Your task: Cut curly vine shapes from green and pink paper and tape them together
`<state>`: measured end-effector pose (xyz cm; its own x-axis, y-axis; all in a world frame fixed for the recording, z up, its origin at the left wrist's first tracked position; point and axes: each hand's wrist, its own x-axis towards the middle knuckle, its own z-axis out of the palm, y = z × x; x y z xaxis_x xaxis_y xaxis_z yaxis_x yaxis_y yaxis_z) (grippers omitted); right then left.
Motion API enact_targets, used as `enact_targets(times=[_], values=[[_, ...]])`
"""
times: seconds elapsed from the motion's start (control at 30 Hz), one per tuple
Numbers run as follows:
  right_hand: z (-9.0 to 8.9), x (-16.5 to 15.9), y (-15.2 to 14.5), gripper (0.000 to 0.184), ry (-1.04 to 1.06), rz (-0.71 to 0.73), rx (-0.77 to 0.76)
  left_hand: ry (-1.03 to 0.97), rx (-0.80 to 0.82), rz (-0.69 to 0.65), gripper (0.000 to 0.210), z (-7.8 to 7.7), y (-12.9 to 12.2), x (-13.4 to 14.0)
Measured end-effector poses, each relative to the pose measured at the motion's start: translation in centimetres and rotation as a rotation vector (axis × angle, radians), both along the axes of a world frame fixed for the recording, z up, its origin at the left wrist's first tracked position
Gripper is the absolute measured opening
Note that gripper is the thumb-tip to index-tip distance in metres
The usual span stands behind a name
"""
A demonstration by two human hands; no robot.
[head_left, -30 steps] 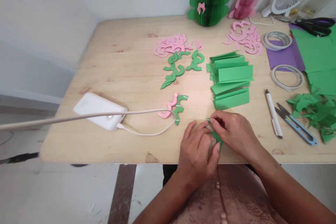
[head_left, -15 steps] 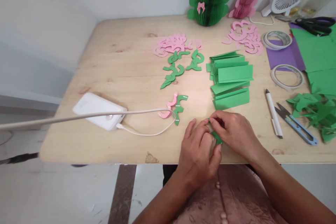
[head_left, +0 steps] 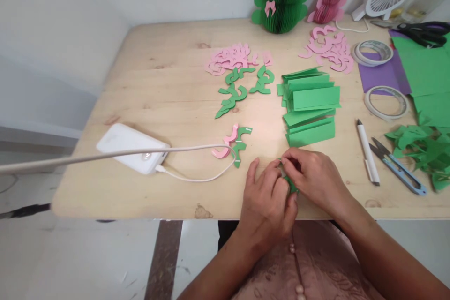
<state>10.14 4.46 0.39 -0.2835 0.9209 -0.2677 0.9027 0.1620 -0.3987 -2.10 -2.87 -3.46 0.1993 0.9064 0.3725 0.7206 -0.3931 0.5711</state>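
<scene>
Near the table's front edge, my left hand [head_left: 267,197] and my right hand [head_left: 312,173] meet over a small green paper cutout [head_left: 291,184]. The left fingers curl around and press on the cutout, hiding much of it. The right thumb and index finger pinch its upper end. Left of my hands lie a green paper cutout with white strips [head_left: 242,137] and a curved pink paper cutout [head_left: 221,152], side by side. Beyond my hands stands a stack of folded green paper strips [head_left: 311,119].
A white power bank [head_left: 130,147] with a cable [head_left: 197,180] lies at left. Pink cutouts [head_left: 230,58] and green cutouts [head_left: 232,93] lie mid-table. At right are a white pen [head_left: 367,152], blue thread snips [head_left: 401,168], tape rolls [head_left: 386,103] and green scraps [head_left: 422,150].
The left thumb and fingers have closed in a little over the green cutout, covering more of it. The right hand keeps its pinch in almost the same place.
</scene>
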Motion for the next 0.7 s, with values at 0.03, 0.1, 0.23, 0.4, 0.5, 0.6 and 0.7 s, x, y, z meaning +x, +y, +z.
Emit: enact_targets(times=[0.03,0.1,0.23,0.4,0.5,0.6,0.7], values=[[-0.06,0.02,-0.02,0.025,-0.001,0.005,0.005,0.007,0.001,0.002,0.003,-0.03,0.01,0.03],[-0.13,0.02,-0.05,0.024,-0.007,0.017,0.019,0.024,0.008,0.004,0.004,-0.08,0.03,0.08],[0.02,-0.15,-0.15,0.024,-0.078,0.057,0.048,0.055,0.019,0.001,0.008,-0.11,0.09,0.15],[0.46,-0.41,-0.35,0.023,-0.211,0.108,0.122,0.056,0.020,0.006,0.010,-0.14,0.11,0.19],[0.56,-0.48,-0.48,0.024,-0.240,0.113,0.151,0.050,0.025,0.008,0.011,-0.18,0.14,0.21],[0.52,-0.47,-0.61,0.024,-0.242,0.107,0.169,0.041,0.027,0.007,0.010,-0.22,0.17,0.21],[0.43,-0.42,-0.72,0.024,-0.236,0.096,0.179,0.040,0.023,0.008,0.010,-0.25,0.17,0.20]])
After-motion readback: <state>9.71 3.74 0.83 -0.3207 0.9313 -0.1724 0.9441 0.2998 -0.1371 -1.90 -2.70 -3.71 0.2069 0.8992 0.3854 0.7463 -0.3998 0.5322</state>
